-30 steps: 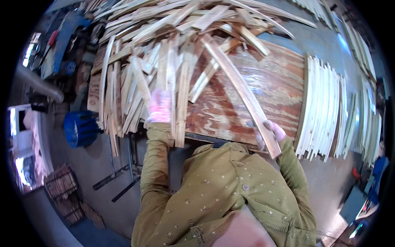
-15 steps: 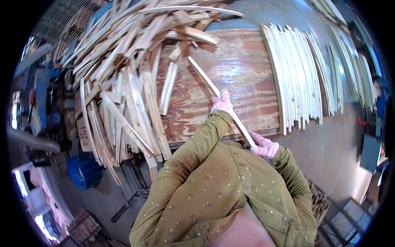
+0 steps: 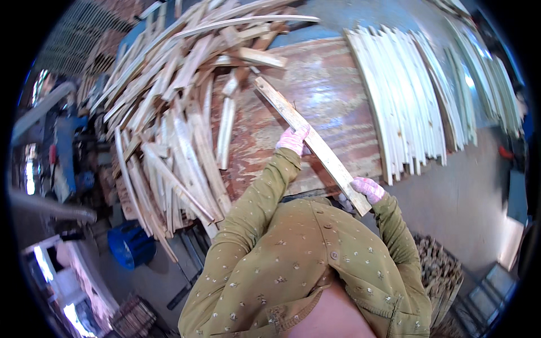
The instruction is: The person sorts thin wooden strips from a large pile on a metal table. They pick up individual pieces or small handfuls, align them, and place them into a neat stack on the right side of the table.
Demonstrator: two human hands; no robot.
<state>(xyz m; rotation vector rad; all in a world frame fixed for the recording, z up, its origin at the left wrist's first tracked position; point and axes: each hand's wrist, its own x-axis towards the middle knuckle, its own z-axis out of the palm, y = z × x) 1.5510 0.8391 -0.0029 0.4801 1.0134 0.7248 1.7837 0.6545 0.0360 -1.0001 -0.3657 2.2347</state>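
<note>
A pale wooden slat (image 3: 322,151) is held slantwise over the table, its broad face turned up and its far end toward the upper left. Around its middle, from the left edge, my left hand (image 3: 293,139) is closed, the thumb lying over the face. My right hand (image 3: 368,189) grips the slat close to its near end, by my body. Both hands wear pink and white gloves. Beneath the slat lies the worn reddish plywood tabletop (image 3: 315,73).
Jumbled wooden strips (image 3: 186,73) heap over the table's left side, some jutting past its front edge. A neat row of pale slats (image 3: 401,101) lies at the right, with more stacks beyond. A blue basket (image 3: 131,244) stands on the floor at left; bundled sticks (image 3: 437,270) sit at lower right.
The slat has been rolled from its narrow edge to show its broad face. My left hand has shifted slightly left, and my right hand has come up a little along the near end.
</note>
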